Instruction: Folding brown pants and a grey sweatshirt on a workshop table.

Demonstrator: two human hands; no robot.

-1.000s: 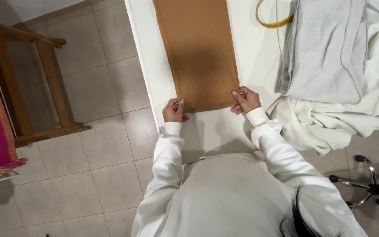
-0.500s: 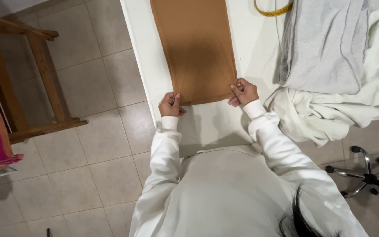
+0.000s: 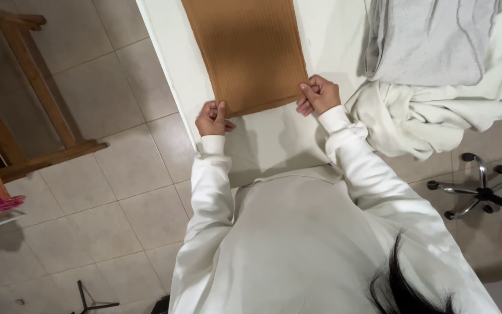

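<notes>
We see the white table (image 3: 274, 139) running up the middle of the view, with the tiled floor (image 3: 106, 203) to its left. Over the past second the view has drifted leftward and closer, so the table's near end and left edge now sit nearer the centre, while the grip on the cloth reads as unchanged.

Heaped at the table's right edge lies a cream garment (image 3: 431, 110), spilling off the side, and on top of it a grey garment (image 3: 431, 40). Lying flat along the table, from the far edge of the view down toward the near end, is the brown ribbed cloth (image 3: 251, 52); its near hem stops short of the table's near end and is flat and square to it, as it was a second ago.

A wooden chair frame (image 3: 24, 99) stands on the floor well left of the table, and a chair's wheeled base (image 3: 477, 192) sits low right.

Our left hand (image 3: 213, 119) pinches the cloth's near left corner, close to the table's left edge, thumb on top. Our right hand (image 3: 319, 95) pinches the near right corner, fingers curled; whether they tuck beneath the hem we can't quite tell. Both hands have hardly moved, so the cloth seems held taut.
</notes>
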